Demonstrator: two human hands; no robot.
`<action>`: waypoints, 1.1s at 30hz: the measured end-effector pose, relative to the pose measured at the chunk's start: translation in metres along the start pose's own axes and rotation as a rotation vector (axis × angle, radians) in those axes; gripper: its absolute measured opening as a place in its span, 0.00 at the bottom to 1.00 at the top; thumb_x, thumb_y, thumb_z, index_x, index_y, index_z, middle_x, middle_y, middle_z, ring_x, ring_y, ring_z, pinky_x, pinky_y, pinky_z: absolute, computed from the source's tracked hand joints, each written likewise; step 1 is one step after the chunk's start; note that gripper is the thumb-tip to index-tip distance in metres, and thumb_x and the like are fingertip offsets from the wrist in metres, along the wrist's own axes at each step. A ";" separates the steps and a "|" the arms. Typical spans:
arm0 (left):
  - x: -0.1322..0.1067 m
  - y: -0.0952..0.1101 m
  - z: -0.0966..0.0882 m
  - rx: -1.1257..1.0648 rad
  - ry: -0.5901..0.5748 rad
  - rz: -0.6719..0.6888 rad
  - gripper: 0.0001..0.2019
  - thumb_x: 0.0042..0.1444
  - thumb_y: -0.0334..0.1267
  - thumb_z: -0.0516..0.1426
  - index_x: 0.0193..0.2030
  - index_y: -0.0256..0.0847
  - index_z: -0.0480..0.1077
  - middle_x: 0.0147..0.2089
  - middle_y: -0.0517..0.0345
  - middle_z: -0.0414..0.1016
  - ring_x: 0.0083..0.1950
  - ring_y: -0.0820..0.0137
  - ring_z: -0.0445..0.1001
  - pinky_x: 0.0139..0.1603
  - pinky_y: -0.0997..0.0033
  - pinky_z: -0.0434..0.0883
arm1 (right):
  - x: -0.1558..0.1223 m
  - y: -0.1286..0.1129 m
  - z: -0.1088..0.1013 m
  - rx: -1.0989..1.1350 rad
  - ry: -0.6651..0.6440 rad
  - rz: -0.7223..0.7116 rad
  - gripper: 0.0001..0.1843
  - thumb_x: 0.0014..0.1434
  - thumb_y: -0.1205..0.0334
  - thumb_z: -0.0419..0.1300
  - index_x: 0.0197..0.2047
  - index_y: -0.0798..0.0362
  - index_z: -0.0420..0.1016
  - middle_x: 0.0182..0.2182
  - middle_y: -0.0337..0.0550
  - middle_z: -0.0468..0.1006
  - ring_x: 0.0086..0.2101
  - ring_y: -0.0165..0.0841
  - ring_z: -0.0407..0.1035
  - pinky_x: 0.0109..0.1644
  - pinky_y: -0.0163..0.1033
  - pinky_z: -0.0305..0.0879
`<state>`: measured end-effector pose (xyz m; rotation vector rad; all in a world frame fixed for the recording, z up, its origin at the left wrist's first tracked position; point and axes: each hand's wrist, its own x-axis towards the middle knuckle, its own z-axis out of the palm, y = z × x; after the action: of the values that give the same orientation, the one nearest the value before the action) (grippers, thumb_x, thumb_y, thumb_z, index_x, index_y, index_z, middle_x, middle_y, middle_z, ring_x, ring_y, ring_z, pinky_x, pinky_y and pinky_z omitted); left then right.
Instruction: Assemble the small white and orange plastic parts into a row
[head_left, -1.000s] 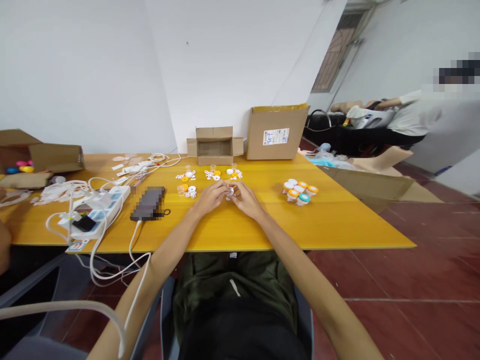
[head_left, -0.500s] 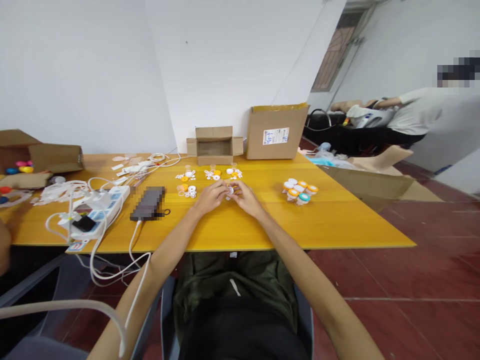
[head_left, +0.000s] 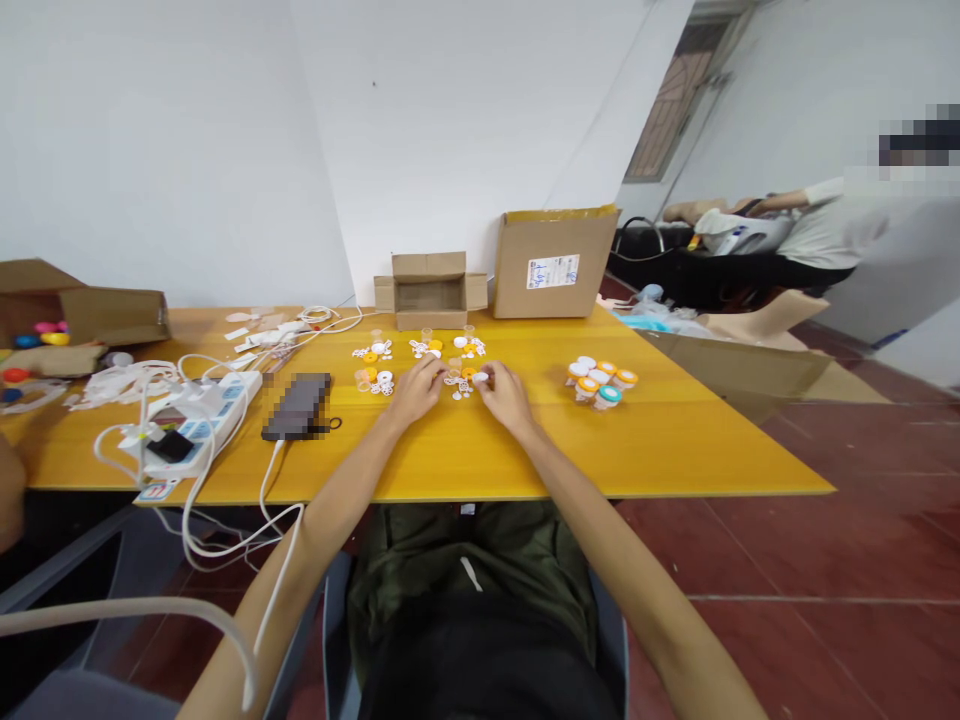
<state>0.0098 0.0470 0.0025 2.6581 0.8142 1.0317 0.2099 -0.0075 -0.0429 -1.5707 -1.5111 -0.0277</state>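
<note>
On the table, my right hand pinches a small white round cap between thumb and fingers. My left hand is a short way to the left, its fingers drawn together; what they hold, if anything, is too small to tell. Between the two hands lies a little group of parts: white perforated discs, an orange ring and a clear cup partly behind them. Similar groups sit beyond and to the left, with an orange ring and a white cap in the nearest one.
Several capped clear jars stand together on the right. A phone and a white power strip with loose cables are at left. An open small carton and a larger box back the table. Another person sits far right.
My hands have moved apart, the left one leftward and the right one rightward with the white cap. The parts between them now show.
</note>
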 end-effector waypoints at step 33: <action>0.000 -0.004 0.001 0.046 0.111 -0.053 0.09 0.68 0.33 0.50 0.41 0.44 0.71 0.41 0.55 0.74 0.40 0.66 0.73 0.41 0.69 0.69 | 0.012 -0.076 -0.009 -0.541 -0.471 -0.060 0.17 0.71 0.53 0.49 0.55 0.45 0.74 0.57 0.53 0.73 0.53 0.44 0.68 0.54 0.47 0.64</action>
<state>0.0086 0.0504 -0.0002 2.6211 0.9357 1.1703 0.1574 -0.0172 0.0134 -2.0577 -2.0358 -0.1156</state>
